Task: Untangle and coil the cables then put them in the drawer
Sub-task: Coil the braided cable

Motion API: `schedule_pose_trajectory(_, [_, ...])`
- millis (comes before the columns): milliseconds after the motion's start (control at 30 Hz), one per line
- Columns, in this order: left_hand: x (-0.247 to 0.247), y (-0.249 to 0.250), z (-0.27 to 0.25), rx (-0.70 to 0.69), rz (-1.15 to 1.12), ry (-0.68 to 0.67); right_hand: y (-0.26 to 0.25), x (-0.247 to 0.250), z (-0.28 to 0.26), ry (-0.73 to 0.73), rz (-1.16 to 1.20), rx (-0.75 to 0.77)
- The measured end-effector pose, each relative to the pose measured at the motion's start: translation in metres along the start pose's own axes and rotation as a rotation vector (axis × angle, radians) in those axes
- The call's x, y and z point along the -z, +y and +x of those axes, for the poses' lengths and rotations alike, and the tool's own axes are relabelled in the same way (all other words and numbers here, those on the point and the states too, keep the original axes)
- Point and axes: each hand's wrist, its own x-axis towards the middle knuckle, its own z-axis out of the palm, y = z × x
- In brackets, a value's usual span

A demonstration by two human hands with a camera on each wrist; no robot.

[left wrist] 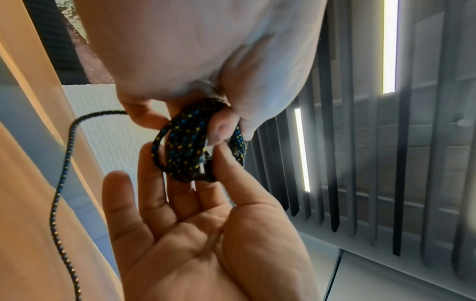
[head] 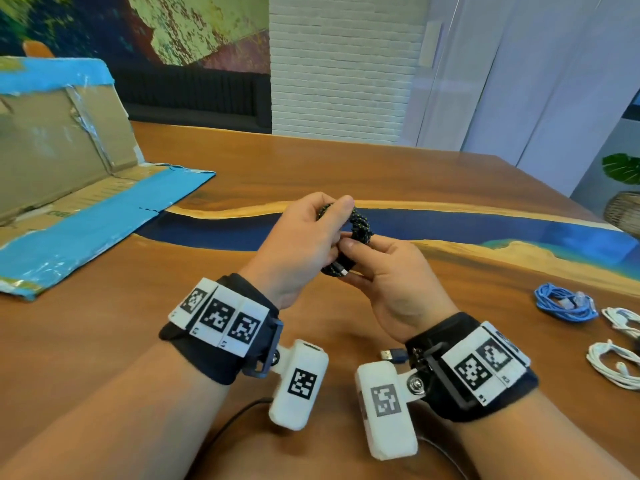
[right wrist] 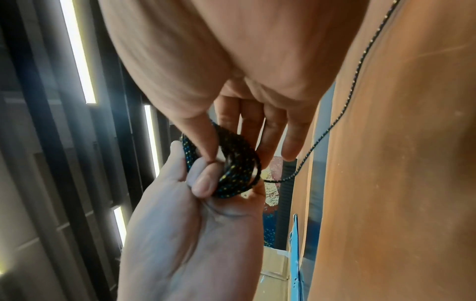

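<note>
- The person is holding a black cable (head: pixel 360 225), wound into a small coil, in the air above the middle of the table (head: pixel 415 178).
- The left hand (head: pixel 301 244) is gripping the coil from the far side, thumb on top; in its wrist view the fingers (left wrist: pixel 154 165) are lying nearly straight behind the loops with the thumb pressing them from the front.
- The right hand (head: pixel 391 271) is pinching the near side, fingers (right wrist: pixel 203 179) curled onto the loops by the silver plug (left wrist: pixel 204 160).
- A loose tail (left wrist: pixel 65 163) is running off the coil, so I judge the winding is not finished.
- To do it well: keep the left pinch firm so the loops do not spring apart, feed the tail round at the same loop size, and tuck the end through.
- A blue cable (head: pixel 564 303) and white cables (head: pixel 613 362) are lying coiled near the right edge of the table.
- A flattened box (head: pixel 104 202) is lying towards the far left corner; no drawer is showing.
</note>
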Motion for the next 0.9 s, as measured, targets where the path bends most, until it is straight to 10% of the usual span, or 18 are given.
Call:
schedule_pose_trajectory(533, [0.014, 0.002, 0.002, -0.014, 0.033, -0.172, -0.012, 0.012, -0.006, -0.252, -0.037, -0.093])
schedule_pose_trajectory(900, [0.013, -0.003, 0.003, -0.033, 0.107, -0.111, -0.009, 0.011, 0.003, 0.149, -0.24, 0.08])
